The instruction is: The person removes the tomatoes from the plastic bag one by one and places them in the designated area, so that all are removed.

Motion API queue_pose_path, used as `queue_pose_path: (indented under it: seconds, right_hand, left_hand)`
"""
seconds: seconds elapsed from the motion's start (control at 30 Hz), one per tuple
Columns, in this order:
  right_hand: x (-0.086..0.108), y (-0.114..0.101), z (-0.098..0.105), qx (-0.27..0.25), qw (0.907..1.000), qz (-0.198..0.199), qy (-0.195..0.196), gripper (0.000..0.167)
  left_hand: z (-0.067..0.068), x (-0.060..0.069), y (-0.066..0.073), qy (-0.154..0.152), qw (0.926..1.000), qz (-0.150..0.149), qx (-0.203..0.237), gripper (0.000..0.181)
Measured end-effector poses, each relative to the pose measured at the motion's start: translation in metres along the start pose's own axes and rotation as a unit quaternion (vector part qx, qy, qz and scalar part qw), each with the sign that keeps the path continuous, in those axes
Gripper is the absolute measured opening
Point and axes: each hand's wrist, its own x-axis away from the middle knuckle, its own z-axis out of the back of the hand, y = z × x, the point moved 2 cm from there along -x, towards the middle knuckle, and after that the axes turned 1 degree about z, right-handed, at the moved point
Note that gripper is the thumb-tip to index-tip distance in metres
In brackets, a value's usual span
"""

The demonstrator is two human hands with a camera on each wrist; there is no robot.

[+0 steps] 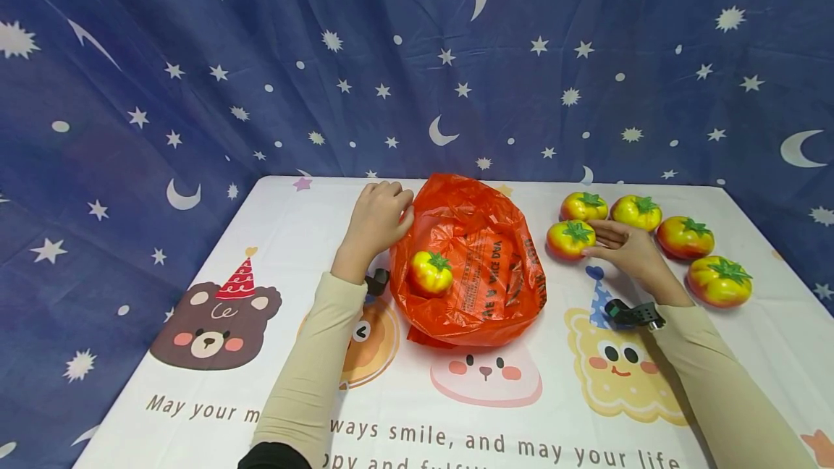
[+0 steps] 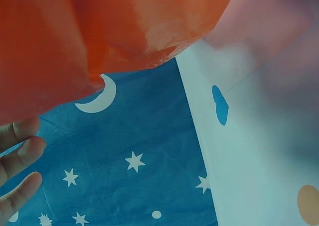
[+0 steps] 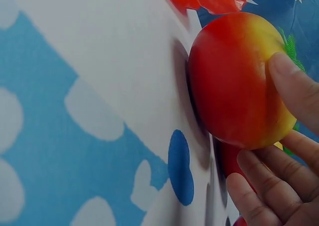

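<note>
A red plastic bag (image 1: 485,310) stands with its mouth open towards me, and one yellow-red toy tomato (image 1: 430,275) lies inside it. At the bag's left rim, my left hand (image 1: 381,216) grips the plastic with curled fingers; the left wrist view shows several fingertips (image 2: 25,156) below the bag (image 2: 124,27). To the right of the bag, my right hand (image 1: 622,248) holds another toy tomato (image 1: 568,243) between thumb and fingers. In the right wrist view the thumb lies on this tomato's (image 3: 234,81) side near the green leaves. Whether it touches the table cannot be told.
Behind and right of my right hand sit more toy tomatoes: one at the back (image 1: 580,206), one beside it (image 1: 635,213), and two further right (image 1: 685,237), (image 1: 719,281). A white printed tablecloth (image 1: 221,237) covers the table; a blue star-patterned curtain (image 1: 365,42) hangs behind.
</note>
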Motion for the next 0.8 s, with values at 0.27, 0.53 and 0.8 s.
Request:
queue_pose_path:
  seconds: [0.27, 0.53, 0.8]
  right_hand:
    - [0.002, -0.003, 0.002, 0.012, 0.9999, 0.001, -0.006, 0.074]
    - [0.001, -0.005, 0.004, 0.029, 0.9995, 0.006, -0.010, 0.074]
    - [0.002, -0.009, 0.012, 0.040, 0.9985, 0.020, -0.031, 0.071]
  left_hand:
    - [0.000, 0.000, 0.000, -0.003, 1.0000, 0.001, -0.002, 0.012]
    - [-0.002, 0.000, 0.001, 0.003, 1.0000, -0.004, -0.001, 0.012]
    - [-0.002, -0.001, 0.001, 0.002, 1.0000, -0.003, 0.001, 0.012]
